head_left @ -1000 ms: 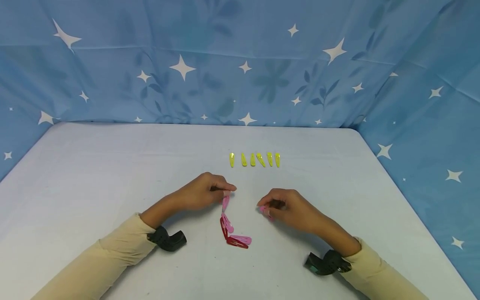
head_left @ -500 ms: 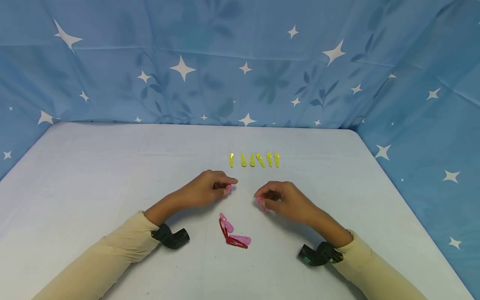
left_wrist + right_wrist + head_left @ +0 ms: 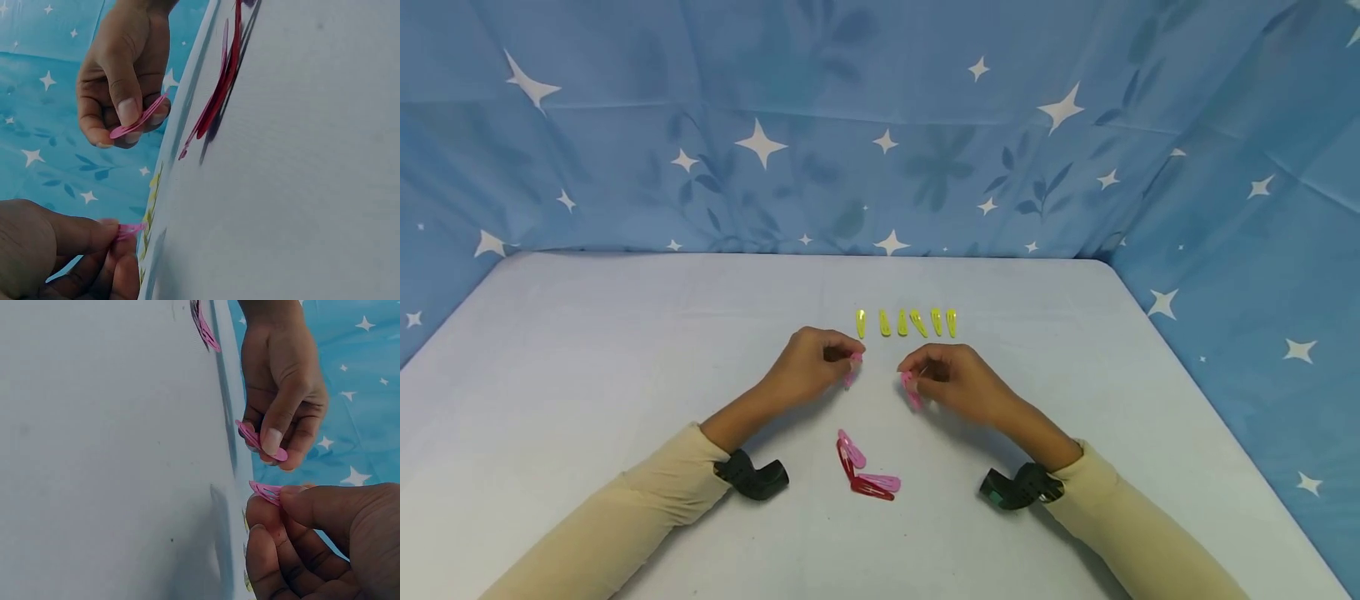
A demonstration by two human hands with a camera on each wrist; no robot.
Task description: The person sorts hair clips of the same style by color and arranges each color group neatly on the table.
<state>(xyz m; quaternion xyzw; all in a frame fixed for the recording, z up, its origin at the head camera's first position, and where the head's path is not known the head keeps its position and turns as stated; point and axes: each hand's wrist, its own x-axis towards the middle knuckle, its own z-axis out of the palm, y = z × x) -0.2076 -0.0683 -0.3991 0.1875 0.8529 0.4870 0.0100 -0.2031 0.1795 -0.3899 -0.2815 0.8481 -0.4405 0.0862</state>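
Observation:
My left hand point(image 3: 808, 367) pinches a pink snap hair clip point(image 3: 130, 231) between thumb and fingertips. Across from it, my right hand point(image 3: 966, 383) grips a second pink hair clip point(image 3: 267, 492) the same way, and a small gap separates the two hands. Both clips show above the white tabletop, partly covered by the thumbs. Nearer the person lies a loose cluster of two pink hair clips point(image 3: 883, 482) and two dark red hair clips point(image 3: 872, 490), some of them overlapping.
Just beyond the hands, several yellow hair clips point(image 3: 902, 322) lie in a row, one slanted. The white table point(image 3: 587, 350) meets a blue star-patterned cloth point(image 3: 820, 167) at its back and right. Black wrist cameras point(image 3: 751, 477) sit on both forearms.
My left hand has lifted its pink clip away from the cluster and moved slightly forward. My right hand has travelled forward and left with its clip, narrowing the gap between the hands.

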